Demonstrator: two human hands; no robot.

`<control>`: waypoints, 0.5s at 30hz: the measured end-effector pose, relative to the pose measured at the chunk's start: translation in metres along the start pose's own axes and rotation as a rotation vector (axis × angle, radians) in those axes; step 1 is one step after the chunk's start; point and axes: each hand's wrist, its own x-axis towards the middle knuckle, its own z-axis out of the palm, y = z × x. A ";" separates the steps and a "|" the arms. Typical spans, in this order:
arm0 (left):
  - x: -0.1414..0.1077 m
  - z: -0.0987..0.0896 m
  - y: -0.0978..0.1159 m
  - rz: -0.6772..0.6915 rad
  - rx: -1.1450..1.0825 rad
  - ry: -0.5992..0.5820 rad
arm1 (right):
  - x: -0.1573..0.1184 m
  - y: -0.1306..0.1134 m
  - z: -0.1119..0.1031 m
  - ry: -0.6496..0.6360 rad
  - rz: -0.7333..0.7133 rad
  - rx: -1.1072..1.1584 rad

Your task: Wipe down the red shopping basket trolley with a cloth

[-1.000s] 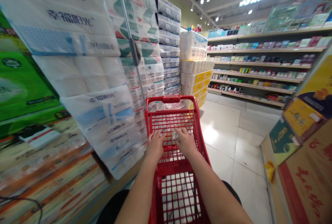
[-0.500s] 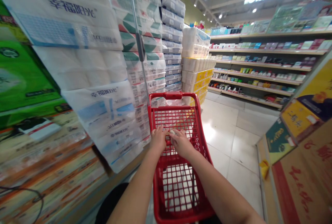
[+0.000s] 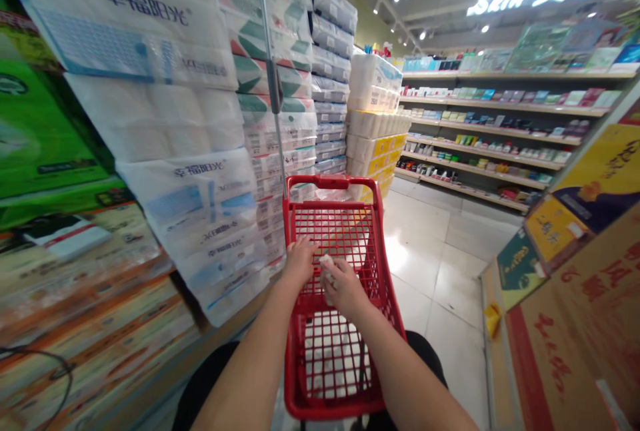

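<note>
A red plastic shopping cart (image 3: 294,364) with a grid-like mesh stands in front of me, between my dark-clad legs. Over its mesh, toward the left side, my left hand (image 3: 301,260) lies with fingers stretched forward and nothing visible in them. Just to the right, my right hand (image 3: 345,288) is closed around a crumpled white tissue (image 3: 327,271), which pokes out past the thumb and fingers. Whether the left fingertips touch the mesh I cannot tell. Pale floor shows through the cart's grid.
Tall stacks of packaged toilet paper (image 3: 190,198) line the left, with a thin metal pole (image 3: 274,84) before them. Green packs (image 3: 45,131) are at far left. Cardboard boxes (image 3: 575,338) stand on the right. Tiled floor (image 3: 420,271) leads to stocked shelves (image 3: 490,111).
My hands have moved apart. The right hand has turned and drawn slightly back, showing more of the tissue. My view has shifted a little, bringing my right leg into sight.
</note>
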 end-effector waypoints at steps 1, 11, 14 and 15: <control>-0.001 0.000 0.000 0.006 0.010 0.014 | 0.000 0.000 0.000 -0.054 -0.040 0.001; -0.006 0.001 -0.001 0.026 0.087 0.024 | 0.003 -0.002 0.001 -0.079 0.051 -0.067; -0.005 0.001 -0.001 0.035 0.066 0.017 | 0.000 -0.003 -0.004 -0.230 -0.031 -0.003; -0.005 0.001 -0.001 0.037 0.058 0.012 | 0.000 -0.002 -0.006 -0.263 -0.034 0.016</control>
